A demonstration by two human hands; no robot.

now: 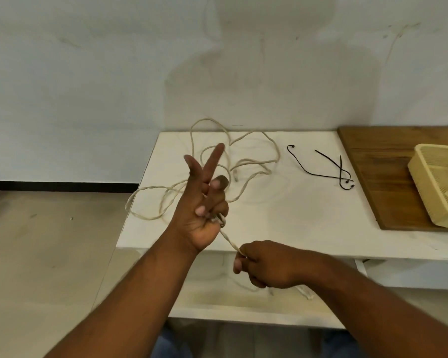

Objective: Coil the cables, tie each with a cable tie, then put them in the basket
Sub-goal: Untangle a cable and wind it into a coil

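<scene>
You have 1 cream braided cable [246,161] sprawled in loose loops on the white tabletop [295,215], 2 black cable ties [329,167] right of it, and 1 yellow mesh basket [440,182]. Your left hand [204,202] pins the cable under curled fingers, 2 fingers raised; your right hand [264,264] pinches a taut diagonal stretch.

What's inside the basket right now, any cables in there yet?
The visible part of the basket shows only bare mesh floor, no cable. Its right side runs out of frame, so that part is unseen. It sits on the wooden board.
</scene>
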